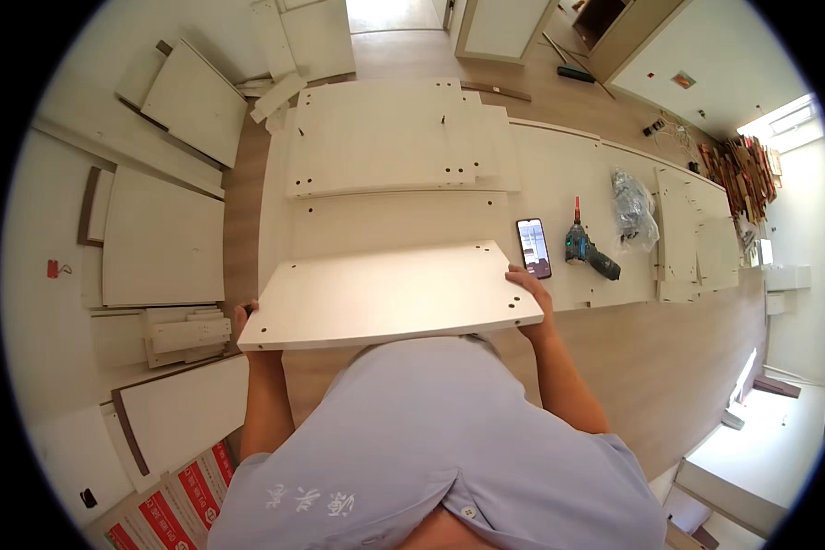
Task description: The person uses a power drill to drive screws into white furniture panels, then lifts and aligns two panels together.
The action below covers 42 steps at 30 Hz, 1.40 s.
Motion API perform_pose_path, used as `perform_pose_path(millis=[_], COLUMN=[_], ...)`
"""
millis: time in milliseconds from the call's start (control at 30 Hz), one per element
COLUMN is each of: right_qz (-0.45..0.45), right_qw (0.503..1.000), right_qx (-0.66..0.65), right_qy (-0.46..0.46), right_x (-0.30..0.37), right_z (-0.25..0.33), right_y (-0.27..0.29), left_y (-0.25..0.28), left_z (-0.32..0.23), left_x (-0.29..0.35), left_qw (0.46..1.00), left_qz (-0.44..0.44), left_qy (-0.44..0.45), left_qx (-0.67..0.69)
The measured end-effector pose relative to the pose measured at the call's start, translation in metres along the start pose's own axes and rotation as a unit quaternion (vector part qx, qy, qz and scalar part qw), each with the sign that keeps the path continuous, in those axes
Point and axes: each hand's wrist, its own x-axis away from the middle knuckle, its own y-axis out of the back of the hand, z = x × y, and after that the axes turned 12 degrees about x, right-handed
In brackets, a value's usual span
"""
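Note:
A white furniture panel (390, 298) with dark drilled holes near its corners is held out in front of my body, its near edge close to my shirt. My left hand (245, 316) grips its left end, fingers partly hidden behind the edge. At the right end my right hand (533, 298) wraps round the panel's edge beside several holes. Just beyond lies another white board (394, 209), partly covered by the held panel. Farther back, a stack of white panels (376, 133) has two small pegs standing up from its top.
Right of the held panel, a smartphone (533, 247), a cordless drill (588, 252) and a clear plastic bag (634, 209) lie on a long white board (559, 174). More panels (165, 238) lean along the left wall. Wood strips (742, 176) are heaped at far right.

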Motion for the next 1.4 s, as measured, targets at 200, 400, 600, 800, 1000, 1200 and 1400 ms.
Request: perform_pose_path(millis=[200,400,600,800,1000,1200,1400], right_qz=[0.013,0.06,-0.025,-0.043,-0.003,-0.047,0.027], right_qw=[1.0,0.986,0.958,0.975,0.949,0.934,0.928], right_qx=[-0.005,-0.025,-0.195,-0.094,-0.08,0.022,0.064], right_qy=[-0.005,-0.156,-0.206,-0.197,-0.304,-0.352,-0.365], right_x=[-0.028,-0.082,-0.101,-0.064,-0.015,0.005,-0.006], right_z=[-0.005,0.004,-0.004,-0.009,-0.046,-0.075,-0.073], right_y=[0.011,0.013,-0.045,-0.039,-0.06,-0.104,-0.107], left_y=[-0.017,-0.083,-0.041,-0.061,-0.011,0.013,0.036], left_z=[-0.02,-0.018,0.0,0.009,0.011,0.026,0.032], left_x=[-0.047,-0.088,-0.14,-0.108,-0.09,-0.104,-0.119], left_qw=[0.968,0.902,0.884,0.853,0.801,0.783,0.793], left_qz=[-0.028,-0.134,-0.089,-0.16,-0.182,-0.225,-0.289], left_qy=[-0.077,-0.033,-0.067,-0.056,-0.014,0.039,0.035], left_qx=[-0.237,-0.408,-0.454,-0.494,-0.57,-0.579,-0.535])
